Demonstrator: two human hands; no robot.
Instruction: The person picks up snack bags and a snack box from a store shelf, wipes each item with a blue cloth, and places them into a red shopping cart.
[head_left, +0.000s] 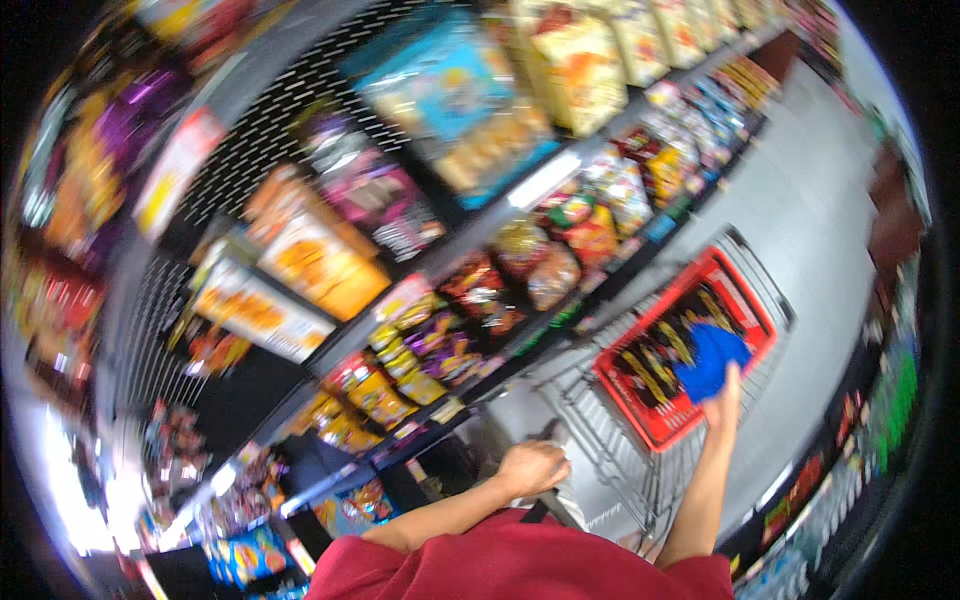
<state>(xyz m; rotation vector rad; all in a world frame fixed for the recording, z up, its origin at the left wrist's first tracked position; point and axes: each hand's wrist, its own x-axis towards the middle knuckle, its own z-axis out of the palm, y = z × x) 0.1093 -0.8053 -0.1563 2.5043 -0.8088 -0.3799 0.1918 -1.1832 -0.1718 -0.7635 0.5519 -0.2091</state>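
Observation:
My right hand (722, 403) holds a bright blue item (710, 361) by its near edge, over a red plastic shopping basket (651, 430). Blur hides what kind of item it is. Dark and yellow things (651, 375) show inside the basket, but I cannot tell what they are. The basket sits in a metal wire shopping cart (600, 450). At the cart's near left end, my left hand (534, 468) is curled into a fist around what looks like the handle, mostly covered by the fingers.
Store shelves (472, 225) run diagonally along my left, stocked with snack packets (379, 394), boxes (322, 259) and a large blue package (457, 90). Grey floor (817, 187) stretches beyond the cart. Further shelving with goods (825, 495) lines the right side.

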